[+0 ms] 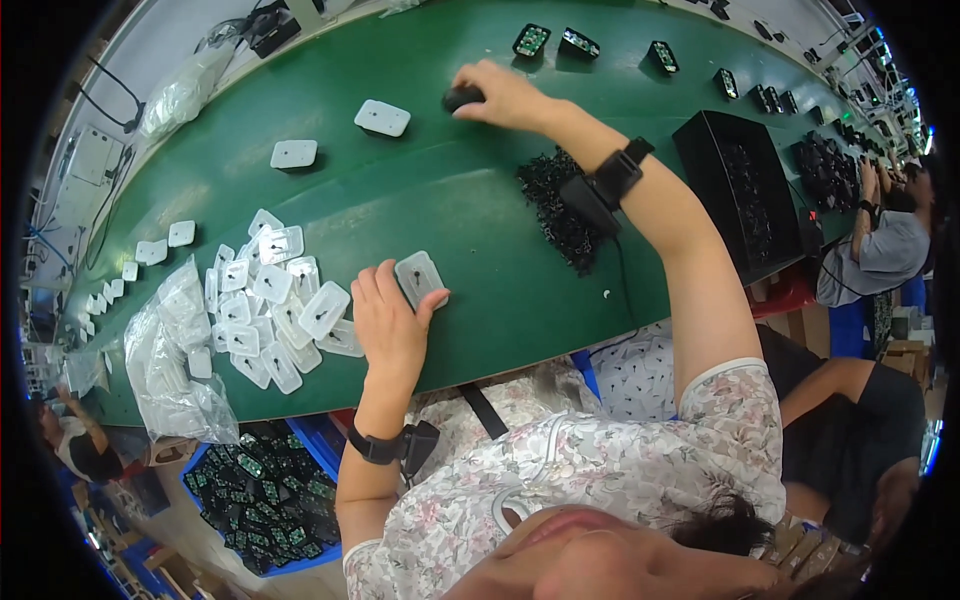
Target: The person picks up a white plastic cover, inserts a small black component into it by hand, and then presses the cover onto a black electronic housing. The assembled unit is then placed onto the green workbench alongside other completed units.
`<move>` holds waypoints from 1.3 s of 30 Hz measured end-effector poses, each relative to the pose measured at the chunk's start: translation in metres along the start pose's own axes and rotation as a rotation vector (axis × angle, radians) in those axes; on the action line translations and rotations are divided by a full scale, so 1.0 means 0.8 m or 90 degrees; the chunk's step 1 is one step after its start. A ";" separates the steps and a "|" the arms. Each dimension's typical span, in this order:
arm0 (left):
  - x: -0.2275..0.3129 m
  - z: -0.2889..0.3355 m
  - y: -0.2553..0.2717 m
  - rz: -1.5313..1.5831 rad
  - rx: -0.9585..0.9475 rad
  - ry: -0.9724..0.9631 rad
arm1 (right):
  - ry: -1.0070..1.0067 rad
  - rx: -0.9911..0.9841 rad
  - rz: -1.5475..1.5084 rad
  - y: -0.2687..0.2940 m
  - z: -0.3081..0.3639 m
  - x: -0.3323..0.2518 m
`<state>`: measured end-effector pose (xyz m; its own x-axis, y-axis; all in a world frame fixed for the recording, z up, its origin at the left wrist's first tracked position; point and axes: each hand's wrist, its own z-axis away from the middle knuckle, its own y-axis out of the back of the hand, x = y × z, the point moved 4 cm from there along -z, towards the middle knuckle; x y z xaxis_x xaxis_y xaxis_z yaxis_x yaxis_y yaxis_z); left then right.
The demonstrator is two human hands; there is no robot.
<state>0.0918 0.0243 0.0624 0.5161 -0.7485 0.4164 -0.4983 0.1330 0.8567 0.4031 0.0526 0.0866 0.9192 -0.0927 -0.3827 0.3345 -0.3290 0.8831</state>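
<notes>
My left hand (390, 320) rests on the green table near its front edge. Its fingers and thumb straddle a white rectangular plastic cover (421, 276) with a small dark piece at its middle. Stretched out toward the far side, my right hand (508, 98) grips a small black casing (462, 97), partly covered by the fingers. Left of it lie two thicker white-topped cases (383, 118) (294, 154), spaced apart. A pile of white plastic covers (272, 284) spreads to the left of my left hand. Beneath my right forearm is a heap of small black parts (560, 215).
Open black casings with green circuit boards (531, 40) form a row along the far side. A black box (740, 190) stands at right, and a clear plastic bag (165, 350) at left. Below the table edge is a blue bin (315, 440) of boards. Co-workers sit at both ends.
</notes>
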 end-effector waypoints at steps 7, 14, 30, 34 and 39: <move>0.005 0.003 -0.004 0.041 0.026 -0.095 | -0.012 -0.168 -0.082 -0.029 0.060 -0.091; -0.008 -0.007 -0.015 0.171 -0.010 -0.192 | 0.114 -0.043 -0.008 -0.024 0.097 -0.097; -0.033 0.025 -0.013 0.182 -0.002 -0.145 | 0.232 -0.142 -0.139 -0.037 0.146 -0.181; -0.032 0.024 -0.014 0.145 -0.023 -0.147 | 0.261 -0.119 -0.088 -0.040 0.151 -0.182; -0.020 0.024 -0.008 0.001 -0.010 -0.184 | 0.303 -0.030 0.024 -0.046 0.164 -0.181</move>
<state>0.0735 0.0232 0.0442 0.2940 -0.9020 0.3162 -0.4876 0.1430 0.8613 0.2306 -0.0454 0.0738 0.9200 0.3405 -0.1940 0.2987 -0.2889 0.9096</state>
